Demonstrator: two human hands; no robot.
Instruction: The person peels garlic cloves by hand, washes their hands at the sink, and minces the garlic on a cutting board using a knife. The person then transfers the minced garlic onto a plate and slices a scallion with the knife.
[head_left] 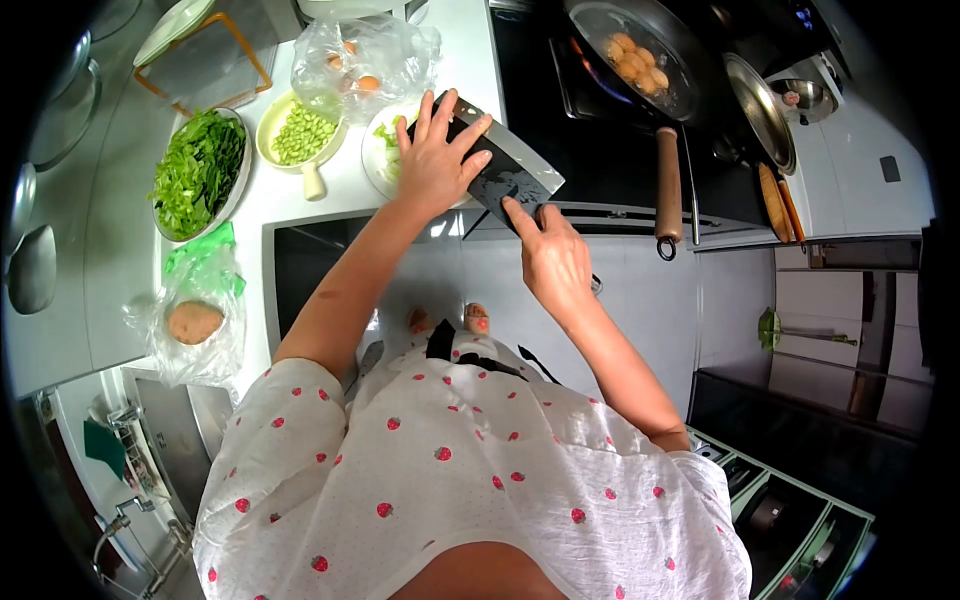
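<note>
A wide dark cleaver (515,165) is tilted over the counter's edge beside a white plate (374,160) with pale green pieces on it. My right hand (553,262) grips the cleaver near its lower end, the index finger along the blade. With fingers spread, my left hand (436,165) lies against the blade's upper face, its wrist above the plate's right side. Left of the plate is a cream bowl with a handle (312,183), full of chopped green pieces (303,135). A clear plastic bag (400,55) with eggs (368,84) lies behind the plate.
A pan (600,20) with round brown items (637,65) sits over a lit burner, its wooden handle (668,185) pointing toward me. At left are a plate of leafy greens (200,172) and a bagged brown item (195,322). A metal lid (760,112) stands right of the pan.
</note>
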